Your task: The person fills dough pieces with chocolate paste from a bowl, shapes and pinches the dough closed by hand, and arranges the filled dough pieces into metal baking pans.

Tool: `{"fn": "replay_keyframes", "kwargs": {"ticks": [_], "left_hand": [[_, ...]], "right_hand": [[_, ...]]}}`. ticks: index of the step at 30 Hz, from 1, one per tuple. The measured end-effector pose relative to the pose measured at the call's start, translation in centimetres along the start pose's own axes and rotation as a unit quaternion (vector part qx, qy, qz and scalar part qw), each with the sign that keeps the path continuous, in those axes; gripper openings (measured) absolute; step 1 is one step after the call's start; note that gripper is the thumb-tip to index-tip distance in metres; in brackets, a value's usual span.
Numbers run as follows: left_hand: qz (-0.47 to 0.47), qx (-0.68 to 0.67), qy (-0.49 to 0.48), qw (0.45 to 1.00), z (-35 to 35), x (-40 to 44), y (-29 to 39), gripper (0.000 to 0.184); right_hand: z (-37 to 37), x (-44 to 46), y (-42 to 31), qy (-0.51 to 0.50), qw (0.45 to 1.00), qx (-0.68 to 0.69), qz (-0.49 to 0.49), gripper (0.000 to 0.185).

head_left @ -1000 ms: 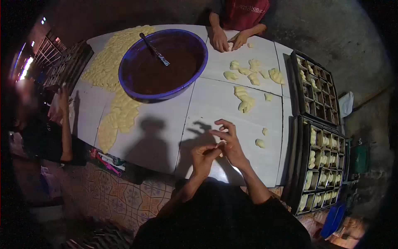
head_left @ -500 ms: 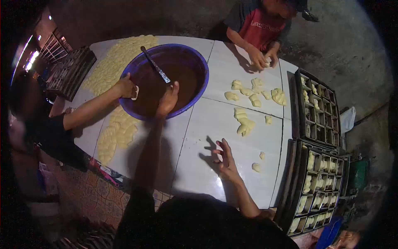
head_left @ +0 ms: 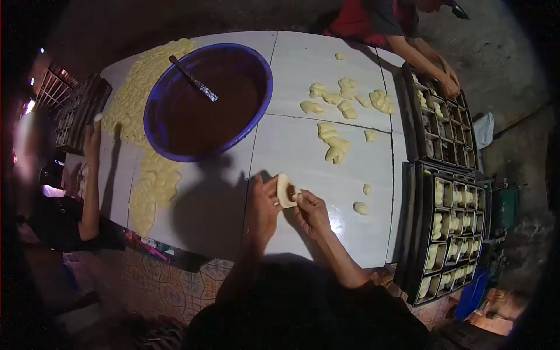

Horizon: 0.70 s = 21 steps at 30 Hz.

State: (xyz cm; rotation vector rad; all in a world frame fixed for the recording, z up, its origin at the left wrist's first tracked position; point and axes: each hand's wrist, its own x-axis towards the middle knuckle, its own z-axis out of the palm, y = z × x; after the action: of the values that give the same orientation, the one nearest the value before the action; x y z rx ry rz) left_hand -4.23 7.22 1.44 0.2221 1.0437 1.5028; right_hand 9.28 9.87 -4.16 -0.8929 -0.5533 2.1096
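A flattened piece of pale dough with brown filling on it lies against the fingers of my left hand. My right hand pinches the right edge of that same piece. Both hands are above the white tiled table. Beyond them, to the left, is a blue basin of brown filling, with a spoon-like tool in it. Two small dough lumps rest to the right of my hands. A folded dough clump lies farther back.
Many dough pieces cover the table's left side. Filled moulds stand at the right, behind them another mould tray. One co-worker's hands reach into that tray. Another person's raised hand is at the left.
My left hand has come back from the basin and now holds dough with filling, met by my right hand. The far co-worker's hands moved right to the moulds; the left person's arm withdrew from the basin.
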Motion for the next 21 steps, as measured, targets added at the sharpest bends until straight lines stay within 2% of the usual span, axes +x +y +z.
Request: {"fn": "replay_keyframes", "kwargs": {"ticks": [1,2,3,5,6,7,8,9,10,11,12,13,14,15,17,18,19,20,21], "left_hand": [[0.041,-0.004,0.068,0.997,0.0,-0.7,-1.2,0.066],[0.045,0.042,0.089,0.994,0.1,-1.1,-1.8,0.053],[0.044,0.059,0.065,0.995,0.2,-2.2,-2.2,0.044],[0.06,0.179,0.031,0.982,-0.3,-3.8,-2.9,0.036],[0.058,0.179,0.029,0.982,-0.5,-4.5,-2.9,0.036],[0.108,0.29,-0.004,0.951,-0.3,-5.2,-2.3,0.033],[0.156,0.397,-0.037,0.904,-0.3,-5.9,-2.0,0.03],[0.154,0.398,-0.041,0.904,-1.2,-5.8,-2.8,0.03],[0.176,0.395,-0.053,0.9,-1.7,-5.6,-3.4,0.027],[0.198,0.391,-0.066,0.896,-2.1,-5.5,-4.0,0.025],[0.156,0.313,-0.038,0.936,-2.2,-5.9,-4.9,0.015],[0.156,0.314,-0.041,0.936,-1.9,-6.3,-4.7,0.015],[0.17,0.326,-0.042,0.929,-1.8,-6.6,-4.6,0.016],[0.183,0.337,-0.042,0.923,-1.7,-6.7,-4.6,0.017],[0.152,0.345,-0.03,0.926,-1.9,-6.6,-5.2,0.02],[0.088,0.249,-0.015,0.964,-2.0,-6.5,-5.6,0.019],[0.021,0.149,0.002,0.989,-2.0,-6.5,-6.0,0.019],[0.053,0.127,0.019,0.99,-1.5,-6.9,-6.4,0.012],[0.05,0.128,0.017,0.99,-1.9,-6.7,-7.0,0.012]], "right_hand": [[-0.6,-0.5,-0.3,0.031,0.998,-0.051,0.021,0.024],[0.8,-1.5,-0.3,0.049,0.986,-0.149,-0.052,0.023],[2.2,-2.6,-0.4,0.064,0.959,-0.246,-0.126,0.025],[1.3,-3.4,0.4,0.014,0.851,-0.442,-0.283,0.029],[0.6,-3.9,0.0,-0.027,0.792,-0.514,-0.328,0.028],[0.2,-4.1,-0.4,-0.056,0.763,-0.532,-0.364,0.024],[-0.2,-4.4,-0.9,-0.066,0.78,-0.508,-0.36,0.021],[-0.4,-4.7,-1.2,-0.076,0.797,-0.483,-0.356,0.018],[0.3,-5.4,-1.4,-0.032,0.867,-0.394,-0.303,0.012],[0.0,-5.5,-1.2,-0.029,0.867,-0.392,-0.305,0.012],[-0.4,-5.2,-1.1,-0.014,0.868,-0.377,-0.322,0.012],[-0.2,-5.4,-1.3,0.0,0.868,-0.361,-0.34,0.014],[0.2,-5.8,-1.4,-0.027,0.894,-0.327,-0.307,0.015],[0.4,-6.8,-1.7,-0.058,0.897,-0.356,-0.257,0.017],[0.5,-7.7,-0.8,-0.071,0.859,-0.422,-0.283,0.019],[-0.1,-7.8,-0.9,-0.069,0.859,-0.422,-0.283,0.019],[-1.1,-7.9,-1.0,-0.052,0.861,-0.448,-0.235,0.021],[-1.8,-8.0,-0.9,-0.035,0.86,-0.473,-0.186,0.023],[-2.2,-8.0,-0.3,-0.031,0.861,-0.472,-0.185,0.023]]}}
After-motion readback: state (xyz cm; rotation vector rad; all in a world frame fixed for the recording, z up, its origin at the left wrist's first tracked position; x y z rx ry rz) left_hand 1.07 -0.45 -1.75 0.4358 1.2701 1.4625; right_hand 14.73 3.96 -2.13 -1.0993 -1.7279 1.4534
